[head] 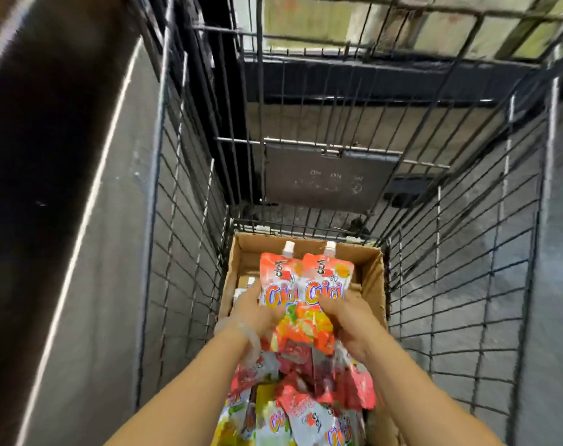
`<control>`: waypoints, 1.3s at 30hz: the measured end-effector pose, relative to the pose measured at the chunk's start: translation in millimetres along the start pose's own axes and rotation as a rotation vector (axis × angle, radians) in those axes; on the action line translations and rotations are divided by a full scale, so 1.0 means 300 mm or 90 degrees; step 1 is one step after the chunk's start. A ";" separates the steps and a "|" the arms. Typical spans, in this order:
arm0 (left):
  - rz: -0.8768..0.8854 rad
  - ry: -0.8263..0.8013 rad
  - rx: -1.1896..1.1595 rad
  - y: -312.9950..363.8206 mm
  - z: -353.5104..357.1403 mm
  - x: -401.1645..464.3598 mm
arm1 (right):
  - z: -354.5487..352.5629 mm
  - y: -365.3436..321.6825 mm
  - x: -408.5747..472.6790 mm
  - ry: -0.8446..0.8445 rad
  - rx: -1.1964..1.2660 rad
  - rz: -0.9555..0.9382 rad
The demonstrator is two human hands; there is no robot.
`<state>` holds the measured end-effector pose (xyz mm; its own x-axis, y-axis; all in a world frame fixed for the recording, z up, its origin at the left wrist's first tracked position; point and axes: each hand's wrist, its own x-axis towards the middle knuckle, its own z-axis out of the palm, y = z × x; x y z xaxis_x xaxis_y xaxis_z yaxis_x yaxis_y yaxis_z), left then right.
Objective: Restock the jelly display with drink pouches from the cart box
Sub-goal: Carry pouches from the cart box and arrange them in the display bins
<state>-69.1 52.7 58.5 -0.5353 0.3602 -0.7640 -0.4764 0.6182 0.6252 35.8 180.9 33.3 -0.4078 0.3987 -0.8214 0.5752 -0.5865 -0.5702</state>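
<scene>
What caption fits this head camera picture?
Both hands, left and right, lift orange spouted drink pouches from a brown cardboard box.

Glossy printed plastic drink pouches (305, 294) with white plastic caps lie in a matt brown cardboard box (375, 278), inside a dark painted metal wire cart (466, 252).

Box (375, 278) near end cut off; lower pouches (305, 410) blurred
</scene>
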 end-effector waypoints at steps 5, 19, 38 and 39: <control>0.041 0.021 -0.104 0.040 -0.032 -0.193 | -0.046 -0.108 -0.204 -0.102 0.003 -0.071; 0.206 0.210 -0.405 -0.183 0.034 -1.075 | -0.094 -0.048 -0.918 -0.343 -0.200 -0.277; 0.268 0.655 -0.724 -1.310 0.084 -2.344 | 0.249 0.989 -1.955 -0.797 -0.471 -0.201; 0.265 0.679 -0.731 -1.384 0.106 -2.423 | 0.249 1.072 -2.020 -0.816 -0.483 -0.193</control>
<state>539.9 -443.5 349.1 -0.7357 -0.5648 -0.3739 -0.1622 -0.3890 0.9068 415.0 -302.1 348.6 -0.6666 -0.6630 -0.3408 0.4137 0.0513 -0.9090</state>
